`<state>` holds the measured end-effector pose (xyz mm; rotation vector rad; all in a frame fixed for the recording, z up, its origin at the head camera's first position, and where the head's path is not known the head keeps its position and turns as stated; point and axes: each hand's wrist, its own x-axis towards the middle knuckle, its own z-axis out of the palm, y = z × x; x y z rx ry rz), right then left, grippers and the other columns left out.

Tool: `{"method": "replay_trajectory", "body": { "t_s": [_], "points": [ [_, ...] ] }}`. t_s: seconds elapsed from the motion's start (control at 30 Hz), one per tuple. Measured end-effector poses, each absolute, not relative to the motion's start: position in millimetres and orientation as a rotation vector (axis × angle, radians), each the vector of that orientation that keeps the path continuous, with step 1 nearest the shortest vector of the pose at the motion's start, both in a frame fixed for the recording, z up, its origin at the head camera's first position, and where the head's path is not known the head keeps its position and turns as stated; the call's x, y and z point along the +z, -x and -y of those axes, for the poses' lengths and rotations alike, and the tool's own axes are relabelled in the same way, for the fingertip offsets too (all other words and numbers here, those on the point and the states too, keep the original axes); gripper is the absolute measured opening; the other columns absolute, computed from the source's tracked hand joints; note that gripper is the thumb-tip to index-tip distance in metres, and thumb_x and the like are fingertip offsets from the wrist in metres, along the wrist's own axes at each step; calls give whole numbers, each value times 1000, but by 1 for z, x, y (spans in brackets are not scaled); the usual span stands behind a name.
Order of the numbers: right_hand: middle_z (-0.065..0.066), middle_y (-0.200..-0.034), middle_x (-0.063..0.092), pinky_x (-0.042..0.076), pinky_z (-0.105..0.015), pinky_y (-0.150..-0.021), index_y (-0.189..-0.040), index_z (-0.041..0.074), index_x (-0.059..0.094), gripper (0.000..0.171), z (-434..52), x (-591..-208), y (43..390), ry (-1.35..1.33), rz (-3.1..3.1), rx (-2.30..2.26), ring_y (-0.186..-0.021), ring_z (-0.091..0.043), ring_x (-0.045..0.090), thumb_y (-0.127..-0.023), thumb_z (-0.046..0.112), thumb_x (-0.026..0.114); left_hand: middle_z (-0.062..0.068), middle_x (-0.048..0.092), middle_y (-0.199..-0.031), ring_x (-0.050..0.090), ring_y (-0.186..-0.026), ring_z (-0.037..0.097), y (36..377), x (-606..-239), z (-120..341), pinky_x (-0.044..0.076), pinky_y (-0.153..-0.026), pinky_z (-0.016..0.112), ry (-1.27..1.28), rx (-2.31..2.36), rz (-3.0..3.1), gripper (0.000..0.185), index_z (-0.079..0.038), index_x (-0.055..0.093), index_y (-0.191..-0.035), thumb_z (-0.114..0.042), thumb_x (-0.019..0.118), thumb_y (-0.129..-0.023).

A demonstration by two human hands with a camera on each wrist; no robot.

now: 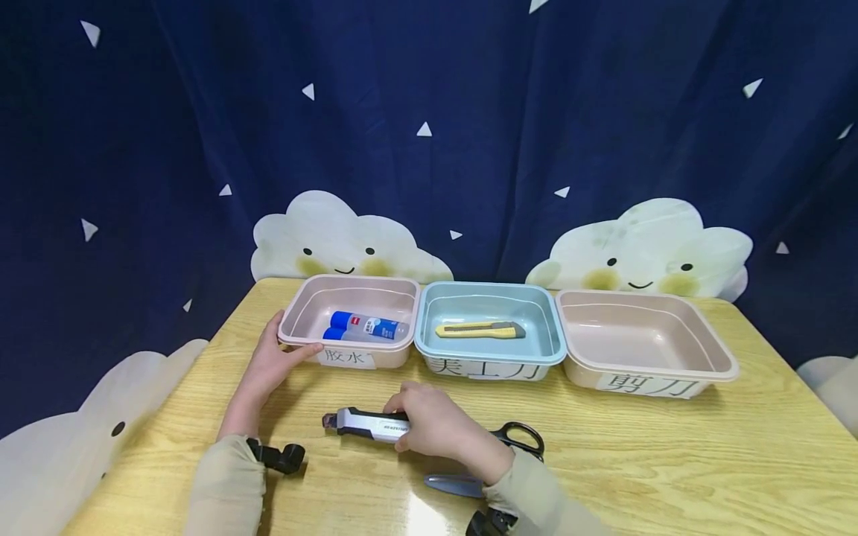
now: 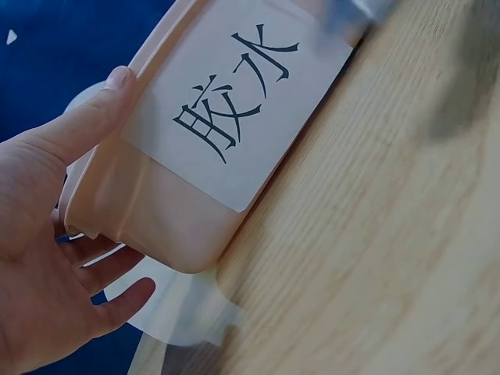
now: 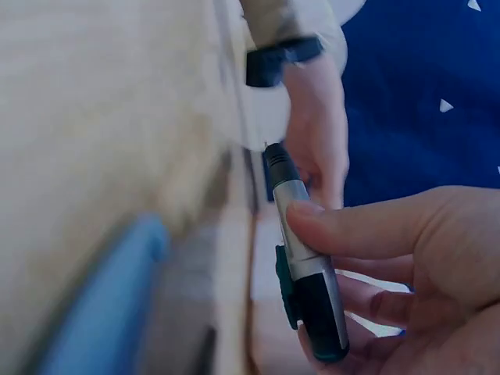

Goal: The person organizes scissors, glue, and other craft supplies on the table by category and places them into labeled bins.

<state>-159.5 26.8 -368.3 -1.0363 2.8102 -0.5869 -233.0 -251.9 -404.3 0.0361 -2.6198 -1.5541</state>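
Silver-and-black utility knife [image 1: 365, 423] lies on the wooden table [image 1: 670, 454], near the front edge, just short of centre, long axis running 9–3 o'clock with its dark tip toward 9. Right hand [image 1: 439, 429] grips the knife's 3 o'clock end; in the right wrist view the thumb [image 3: 351, 226] presses along the silver body [image 3: 301, 250] & the fingers [image 3: 367, 301] curl under it, pinching the handle. Scissors [image 1: 519, 439] w/ black loops lie just beside that hand at 3 o'clock, blades partly hidden by the wrist.

Left hand [image 1: 268, 365] sits at approx. 10 o'clock from the knife, well apart from it, holding the corner of the left pink tub [image 1: 295, 327]: thumb [image 2: 86, 125] on the rim, fingers [image 2: 109, 266] spread loosely round the corner wall. Tub carries a white label [image 2: 234, 101] & holds blue-capped glue bottles [image 1: 365, 327].

At 12 o'clock from the knife: blue tub [image 1: 429, 346] w/ a yellow utility knife [image 1: 479, 330] inside. At 2 o'clock: right pink tub [image 1: 724, 365]. All three tubs touch side by side. Behind: dark blue curtain [image 1: 469, 112] w/ cloud figures.
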Motion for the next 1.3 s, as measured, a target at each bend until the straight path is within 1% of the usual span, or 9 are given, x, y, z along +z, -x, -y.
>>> {"method": "replay_trajectory", "body": {
  "t_s": [0.07,0.17,0.3,0.4,0.6,0.7,0.83,1.03,1.3],
  "points": [
    [4,-89,60,42,-22,-73,-100,13,69,42,-35,-362,164,1029,-2832,-617,-81,-9,52,-60,16,82,19,21,-147,22,-132,37,233,-404,251,18,-106,57,-33,-1555,2619,104,-10,4,-146,-37,74,-74],
    [1,-92,62,42,-24,-72,-102,11,69,43,-47,-353,169,1022,-2847,-682,-81,-11,53,-61,14,82,19,22,-146,23,-132,36,233,-404,251,19,-106,56,-23,-1561,2610,103,-10,5,-146,-36,74,-74],
    [-1,-88,62,40,-23,-64,-103,11,69,42,-62,-343,177,1025,-2857,-750,-75,-14,52,-62,12,82,19,23,-145,25,-131,36,234,-404,251,20,-106,56,-12,-1573,2602,101,-11,6,-146,-35,73,-75],
    [0,-87,63,41,-24,-62,-101,11,70,40,-73,-338,182,1028,-2880,-759,-74,-14,53,-63,12,82,19,23,-145,25,-130,36,233,-405,250,21,-106,56,-12,-1578,2604,101,-11,6,-146,-35,73,-75],
    [-3,-99,67,48,-32,-77,-103,9,69,40,-94,-327,192,996,-2960,-745,-90,-18,61,-64,12,80,19,22,-146,24,-131,36,234,-404,251,21,-106,56,-36,-1557,2621,103,-11,4,-146,-37,73,-74],
    [-2,-98,67,48,-32,-75,-104,9,68,41,-105,-322,197,988,-3009,-744,-87,-16,61,-65,14,80,19,22,-146,24,-131,36,235,-405,252,20,-106,56,-39,-1551,2624,104,-11,4,-147,-38,73,-74],
    [-4,-95,68,48,-33,-72,-104,7,68,41,-119,-318,204,999,-3059,-767,-84,-17,61,-65,12,80,19,21,-146,24,-131,36,236,-406,253,21,-106,56,-43,-1547,2632,104,-12,4,-147,-39,73,-74],
    [-10,-102,66,48,-38,-81,-106,3,66,39,-137,-316,216,947,-3080,-751,-94,-23,60,-69,7,76,18,20,-147,22,-132,37,235,-406,253,20,-106,56,-60,-1548,2639,105,-11,3,-147,-40,73,-73],
    [-15,-105,65,47,-42,-84,-106,1,66,38,-157,-323,235,853,-3101,-714,-100,-30,58,-70,3,74,19,21,-146,23,-132,37,236,-406,252,20,-106,56,-52,-1554,2630,105,-11,4,-146,-38,74,-73]
  ]
}}
